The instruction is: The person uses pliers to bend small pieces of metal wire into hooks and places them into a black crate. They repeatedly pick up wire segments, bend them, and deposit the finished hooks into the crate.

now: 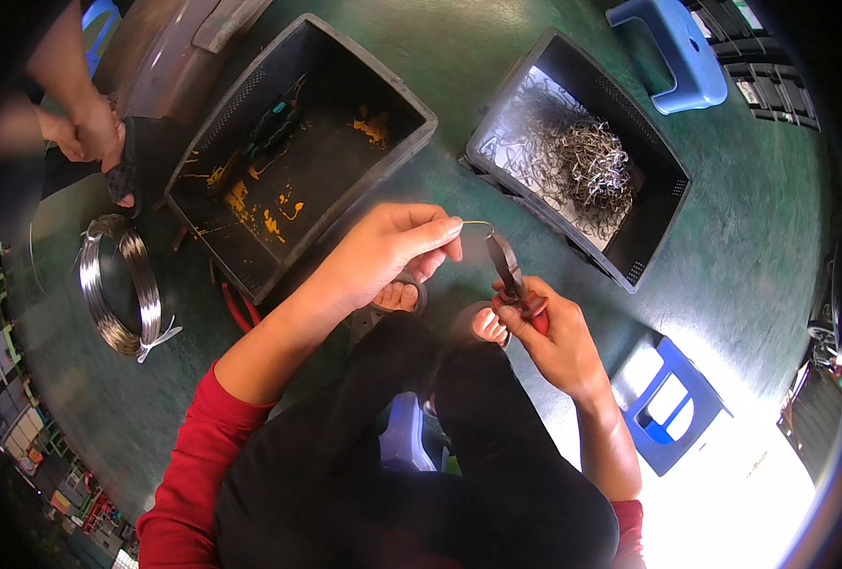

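My left hand [393, 245] pinches one end of a short thin wire piece [476, 225] between thumb and fingers. My right hand [549, 332] grips red-handled pliers [511, 275], whose dark jaws meet the other end of that wire. Both hands hover above my knees and sandalled feet, between two dark crates on a green floor. The red pliers handles are mostly hidden inside my right palm.
A dark crate [668, 161] at upper right holds a tangle of bent wire pieces. A second dark crate [411, 109], stained orange, holds tools. A wire coil [118, 284] lies at left. Another person's hands [84, 128] work at upper left. Blue stools [672, 403] stand nearby.
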Motion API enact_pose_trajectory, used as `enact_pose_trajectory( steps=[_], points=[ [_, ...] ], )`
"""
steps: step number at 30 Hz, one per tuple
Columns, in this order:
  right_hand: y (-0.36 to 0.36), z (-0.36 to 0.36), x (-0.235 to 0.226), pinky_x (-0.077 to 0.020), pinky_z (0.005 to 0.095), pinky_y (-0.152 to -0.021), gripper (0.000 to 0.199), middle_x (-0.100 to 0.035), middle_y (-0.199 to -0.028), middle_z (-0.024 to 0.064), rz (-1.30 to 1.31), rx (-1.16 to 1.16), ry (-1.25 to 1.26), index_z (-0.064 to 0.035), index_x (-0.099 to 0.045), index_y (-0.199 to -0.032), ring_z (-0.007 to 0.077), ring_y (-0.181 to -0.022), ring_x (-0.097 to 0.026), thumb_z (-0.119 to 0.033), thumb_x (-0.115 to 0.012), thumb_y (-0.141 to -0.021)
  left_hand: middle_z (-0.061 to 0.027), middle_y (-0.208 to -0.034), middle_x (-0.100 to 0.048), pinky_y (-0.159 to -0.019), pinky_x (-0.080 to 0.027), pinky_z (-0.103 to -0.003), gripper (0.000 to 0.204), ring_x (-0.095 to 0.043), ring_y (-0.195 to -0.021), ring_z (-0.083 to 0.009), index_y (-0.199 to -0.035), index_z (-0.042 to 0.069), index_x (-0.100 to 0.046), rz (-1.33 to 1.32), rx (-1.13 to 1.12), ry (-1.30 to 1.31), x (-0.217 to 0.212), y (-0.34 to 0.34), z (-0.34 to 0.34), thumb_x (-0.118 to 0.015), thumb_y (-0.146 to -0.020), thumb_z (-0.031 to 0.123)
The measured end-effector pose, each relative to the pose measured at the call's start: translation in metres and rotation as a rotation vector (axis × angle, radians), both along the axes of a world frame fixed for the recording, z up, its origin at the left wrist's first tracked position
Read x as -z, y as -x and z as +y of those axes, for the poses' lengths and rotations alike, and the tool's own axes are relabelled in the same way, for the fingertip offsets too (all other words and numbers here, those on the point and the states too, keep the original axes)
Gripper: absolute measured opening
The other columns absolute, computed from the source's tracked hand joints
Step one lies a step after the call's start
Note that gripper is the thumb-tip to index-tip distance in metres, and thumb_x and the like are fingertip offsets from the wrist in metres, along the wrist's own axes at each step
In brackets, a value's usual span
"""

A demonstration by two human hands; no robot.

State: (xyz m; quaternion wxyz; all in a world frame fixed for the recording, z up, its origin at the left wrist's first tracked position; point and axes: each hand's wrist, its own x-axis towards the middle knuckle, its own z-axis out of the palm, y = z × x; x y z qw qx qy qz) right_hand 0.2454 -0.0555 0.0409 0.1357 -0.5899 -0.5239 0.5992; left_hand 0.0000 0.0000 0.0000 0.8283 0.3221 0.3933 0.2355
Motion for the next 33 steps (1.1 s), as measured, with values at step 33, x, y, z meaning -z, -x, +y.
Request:
enact_pose_trajectory(
  steps=[33],
  points=[
    [0.006, 0.0, -0.004, -0.0504, 0.0327, -0.081, 0.023, -0.067, -0.091, 0.0138, -0.211, -0.031, -0.12, 0.0014, -0.06, -0.112, 0.0218, -0.082, -0.065, -0.012, -0.064, -0.093, -0.0037, -0.068, -0.058, -0.053, -0.038, -0.024, 0.027, -0.048, -0.057, -0.0061, -0.09, -0.002, -0.07, 0.446, 0.043, -0.277, -0.026, -0.015, -0.008, -0.057, -0.099, 0.02]
  ],
)
